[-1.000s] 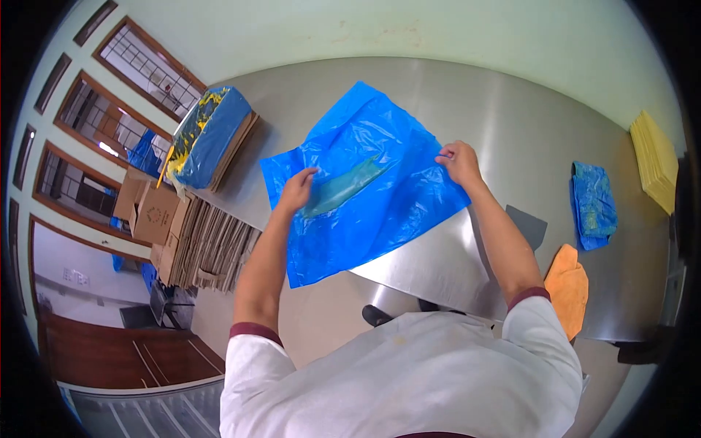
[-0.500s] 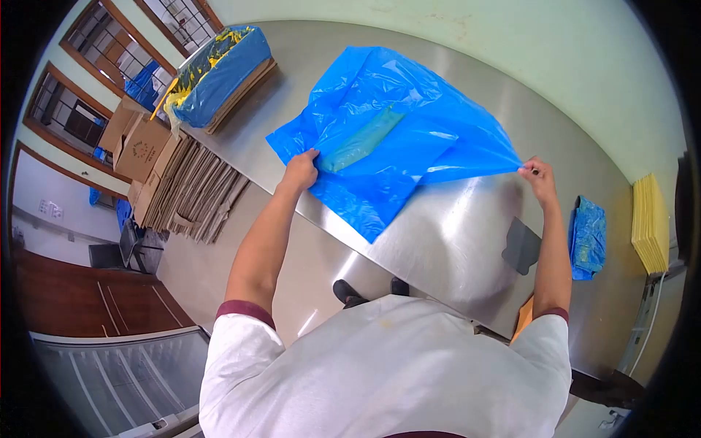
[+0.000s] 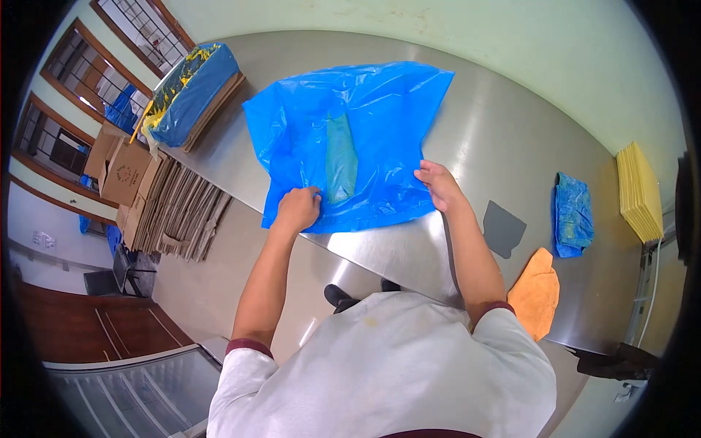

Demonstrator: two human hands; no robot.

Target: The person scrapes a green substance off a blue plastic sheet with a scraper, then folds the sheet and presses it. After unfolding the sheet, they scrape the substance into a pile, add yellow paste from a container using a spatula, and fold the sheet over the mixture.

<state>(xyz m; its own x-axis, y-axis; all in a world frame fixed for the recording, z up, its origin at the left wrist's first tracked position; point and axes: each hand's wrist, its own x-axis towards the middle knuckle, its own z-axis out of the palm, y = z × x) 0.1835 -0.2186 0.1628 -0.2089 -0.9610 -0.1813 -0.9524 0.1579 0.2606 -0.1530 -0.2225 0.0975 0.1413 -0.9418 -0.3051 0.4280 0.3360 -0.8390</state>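
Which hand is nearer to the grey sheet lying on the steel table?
The right hand. It rests on the near right corner of the blue bag, just left of the grey sheet. The left hand grips the bag's near left corner, farther from it.

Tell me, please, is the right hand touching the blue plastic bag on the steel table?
Touching. The head view shows the right hand with its fingers laid on the near right edge of the blue plastic bag, no gap showing.

Bright, even light; steel table (image 3: 511, 131) glares; fisheye edges darken.
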